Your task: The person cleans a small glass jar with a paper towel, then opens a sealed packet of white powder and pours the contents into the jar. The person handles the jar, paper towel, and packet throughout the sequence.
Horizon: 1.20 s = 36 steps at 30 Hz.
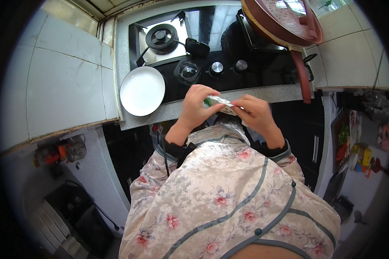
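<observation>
My left hand and my right hand meet in front of the stove's near edge. Between them is a small white packet with a green part and dark writing. The fingers of my left hand grip its left side, and my right thumb and fingers pinch its right end. Blur hides whether the packet is torn. A round white plate lies to the left of my left hand, on the counter corner beside the hob.
The black glass gas hob has a bare left burner. At the back right sits a reddish pan with a glass lid, its handle jutting over the counter edge. Tiled walls flank both sides. A cutting board with chopped food is far right.
</observation>
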Motion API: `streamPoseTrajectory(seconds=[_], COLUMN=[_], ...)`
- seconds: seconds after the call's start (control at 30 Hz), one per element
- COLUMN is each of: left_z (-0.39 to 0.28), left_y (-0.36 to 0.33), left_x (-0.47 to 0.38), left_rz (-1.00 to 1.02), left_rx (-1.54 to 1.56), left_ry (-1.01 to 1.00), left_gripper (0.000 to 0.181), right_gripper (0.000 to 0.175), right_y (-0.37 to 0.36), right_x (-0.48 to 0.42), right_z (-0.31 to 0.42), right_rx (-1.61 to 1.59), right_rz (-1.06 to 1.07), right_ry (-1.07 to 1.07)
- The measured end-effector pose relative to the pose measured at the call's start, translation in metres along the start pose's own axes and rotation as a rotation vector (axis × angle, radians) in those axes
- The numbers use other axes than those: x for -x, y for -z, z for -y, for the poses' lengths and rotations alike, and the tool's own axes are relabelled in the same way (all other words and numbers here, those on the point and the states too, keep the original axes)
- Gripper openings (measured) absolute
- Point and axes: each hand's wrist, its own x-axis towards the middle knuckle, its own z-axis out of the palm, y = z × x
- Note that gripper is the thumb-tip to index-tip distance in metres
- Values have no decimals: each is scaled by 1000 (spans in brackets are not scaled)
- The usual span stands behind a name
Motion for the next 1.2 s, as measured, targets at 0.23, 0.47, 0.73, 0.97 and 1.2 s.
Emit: streamPoseTrajectory(seconds=[0.23,0.47,0.73,0.97,1.2], left_z=[3,7,2,-24,-57], left_y=[22,24,20,15,-33], left_x=[20,24,15,-28,-62], left_rz=[-49,-81,39,49,416], left_rx=[209,278,256,144,200], left_ry=[342,426,359,-35,-336], left_gripper=[18,14,15,29,31], right_gripper=[9,10,8,7,9], right_y=[5,11,44,46,66], right_x=[0,3,-4,-3,29], right_z=[-16,-39,-21,-1,25], right_rx=[-83,-173,-56,-29,-16], right_rz=[-83,-162,-76,-182,-123], right_ry=[-31,-240,-138,-197,-60])
